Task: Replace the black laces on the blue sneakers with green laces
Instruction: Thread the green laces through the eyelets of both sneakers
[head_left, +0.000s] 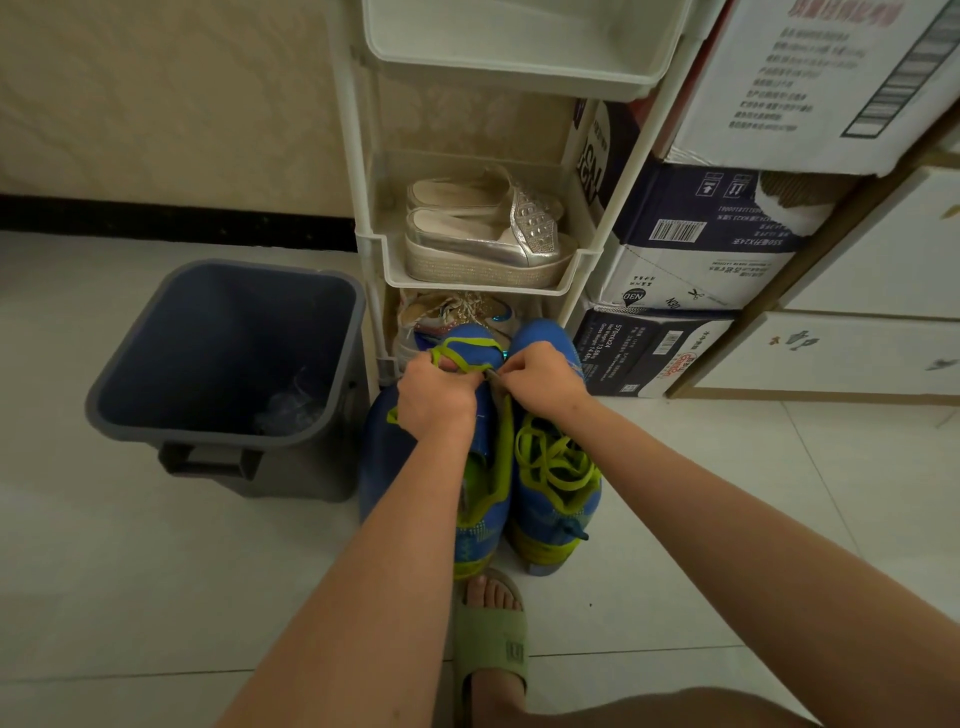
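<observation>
The blue sneakers (480, 525) sit side by side on the floor (156, 597), toes twd the far shoe rack (467, 283), w/ a grey bin (208, 435) to their left. The left grip (434, 397) curls round a loop of green lace (467, 344) over the left sneaker (379, 467) at its far end — the right grip (543, 379) pinches the lace just beside it. The right sneaker (556, 509) is laced green, loose.

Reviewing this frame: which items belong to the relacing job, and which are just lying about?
In use: left hand, right hand, green lace, left sneaker, right sneaker.
Lying about: grey bin, silver shoes, white rack, cardboard boxes, green slipper.
</observation>
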